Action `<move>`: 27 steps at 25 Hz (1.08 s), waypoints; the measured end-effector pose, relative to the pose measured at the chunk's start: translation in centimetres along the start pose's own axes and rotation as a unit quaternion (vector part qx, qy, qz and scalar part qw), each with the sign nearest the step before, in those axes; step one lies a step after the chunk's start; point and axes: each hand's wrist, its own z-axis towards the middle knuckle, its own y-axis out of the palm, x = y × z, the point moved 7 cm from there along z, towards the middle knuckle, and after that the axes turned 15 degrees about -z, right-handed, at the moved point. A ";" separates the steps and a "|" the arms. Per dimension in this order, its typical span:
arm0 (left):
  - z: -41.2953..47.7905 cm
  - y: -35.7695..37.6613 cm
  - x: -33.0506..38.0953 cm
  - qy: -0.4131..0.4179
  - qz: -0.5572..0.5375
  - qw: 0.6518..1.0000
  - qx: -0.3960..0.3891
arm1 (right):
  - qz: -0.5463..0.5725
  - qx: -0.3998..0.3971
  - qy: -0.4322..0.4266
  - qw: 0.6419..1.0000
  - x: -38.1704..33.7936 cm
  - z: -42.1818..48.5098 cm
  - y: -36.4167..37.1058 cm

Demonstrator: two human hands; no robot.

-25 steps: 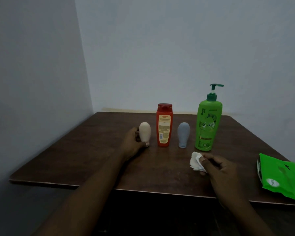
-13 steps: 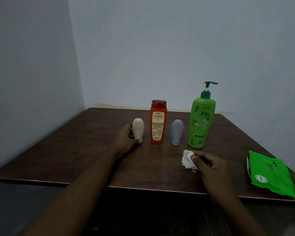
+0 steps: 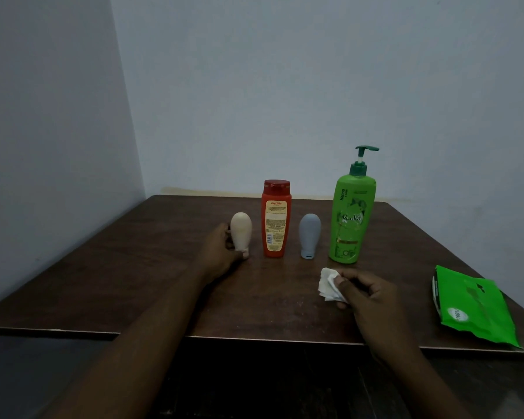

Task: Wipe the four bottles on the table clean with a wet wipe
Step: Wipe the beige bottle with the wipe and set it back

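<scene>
1. The right hand [image 3: 372, 300] is nearest, resting low over the front of the table [image 3: 133, 282]. Its thumb and fingers are curled and pinch a crumpled white wet wipe [image 3: 327, 285], which sticks out toward the bottles.
2. Off to its right, near the table's front edge, lies a green wipes pack [image 3: 475, 306], flat and apart from the hand.
3. Further in, the left hand [image 3: 221, 255] has reached the beige bottle [image 3: 241, 234], the leftmost of the row. Its fingers wrap the lower part and the thumb sits by the cap. The light is dim, so how firmly it grips is hard to judge, but it looks like a hold.
4. The beige bottle stands upright on its cap. In line beside it are the red bottle [image 3: 275, 219], the grey bottle [image 3: 309, 234] and the tall green pump bottle [image 3: 353, 219], all upright and none touching.
5. Judged from this, the first bottle is being taken up and no wiping has begun.
6. The next move calls for bringing bottle and wipe together. That probably means lifting the beige bottle toward the right hand without knocking the red one just beside it.
</scene>
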 end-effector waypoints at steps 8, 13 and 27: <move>-0.3 0.1 0.0 0.000 -0.007 1.000 -0.008 | 0.013 0.000 0.002 1.000 0.4 0.1 0.1; -1.3 -0.2 -0.5 -0.016 -0.065 0.998 -0.003 | 0.021 -0.011 0.005 1.000 0.7 -0.2 0.3; -4.1 -3.8 2.8 0.112 -0.061 0.965 0.231 | 0.037 0.001 0.018 0.999 1.2 0.1 -0.2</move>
